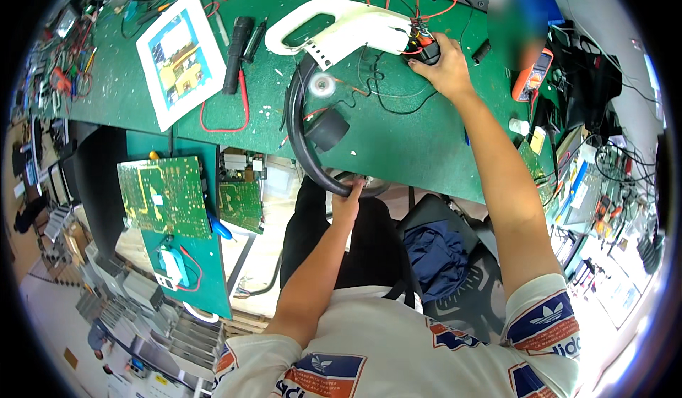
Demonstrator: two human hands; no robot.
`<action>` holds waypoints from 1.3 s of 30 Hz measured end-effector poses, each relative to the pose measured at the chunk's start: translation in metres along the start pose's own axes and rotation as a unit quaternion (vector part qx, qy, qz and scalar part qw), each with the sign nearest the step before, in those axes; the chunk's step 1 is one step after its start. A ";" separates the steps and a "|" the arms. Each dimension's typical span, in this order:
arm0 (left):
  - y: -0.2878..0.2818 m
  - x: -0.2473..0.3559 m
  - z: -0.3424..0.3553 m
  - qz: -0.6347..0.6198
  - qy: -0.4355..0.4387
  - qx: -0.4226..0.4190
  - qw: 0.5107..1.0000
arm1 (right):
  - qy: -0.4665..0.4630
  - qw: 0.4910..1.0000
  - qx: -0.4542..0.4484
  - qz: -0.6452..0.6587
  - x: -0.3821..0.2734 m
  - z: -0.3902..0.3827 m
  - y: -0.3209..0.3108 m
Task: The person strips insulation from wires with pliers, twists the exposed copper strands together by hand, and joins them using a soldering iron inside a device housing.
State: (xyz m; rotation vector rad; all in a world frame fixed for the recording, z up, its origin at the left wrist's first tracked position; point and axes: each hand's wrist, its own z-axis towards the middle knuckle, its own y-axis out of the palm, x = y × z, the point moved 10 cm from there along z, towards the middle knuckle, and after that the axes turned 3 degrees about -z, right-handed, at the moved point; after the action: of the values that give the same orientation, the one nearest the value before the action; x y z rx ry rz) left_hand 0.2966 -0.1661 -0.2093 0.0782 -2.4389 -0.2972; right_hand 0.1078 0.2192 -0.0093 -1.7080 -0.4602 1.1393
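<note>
A white plastic housing (pixel 359 29) with a loop handle lies on the green bench, colored wires spilling from its right end. At that end, my right hand (pixel 447 68) has its thumb and fingers around a black part (pixel 428 52) with the wires above it. A thick black curved tube (pixel 298 132) runs from beneath the housing over the bench's front edge. Near my lap, the fingers of my left hand (pixel 347 203) are closed on the tube's lower end. Between tube and bench edge sit a black cylindrical piece (pixel 327 129) and a small white roll (pixel 322 85).
Left on the bench are a framed picture (pixel 181 58) and a black flashlight (pixel 239 53) near a red lead. An orange multimeter (pixel 531 77) stands at right by a white bottle (pixel 519 126). A green circuit board (pixel 167 198) lies on a lower left surface.
</note>
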 end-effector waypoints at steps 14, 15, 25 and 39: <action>-0.041 0.170 -0.021 0.104 0.180 0.164 0.964 | 0.006 0.996 0.069 0.051 0.014 -0.002 0.001; -0.039 0.182 -0.021 0.108 0.191 0.164 0.962 | 0.000 0.995 0.082 0.048 0.015 -0.002 0.001; -0.050 0.233 -0.007 0.169 0.180 0.170 0.954 | 0.012 0.997 0.072 0.032 0.016 0.000 0.007; -0.067 0.349 0.001 0.349 0.224 0.230 0.881 | 0.021 0.998 0.055 0.035 0.019 0.003 0.005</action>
State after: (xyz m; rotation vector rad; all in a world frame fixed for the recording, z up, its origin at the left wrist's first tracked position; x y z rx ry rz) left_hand 0.0243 -0.2777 -0.0094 -0.4684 -1.8679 0.5680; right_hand 0.1134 0.2323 -0.0231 -1.6604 -0.3080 1.1543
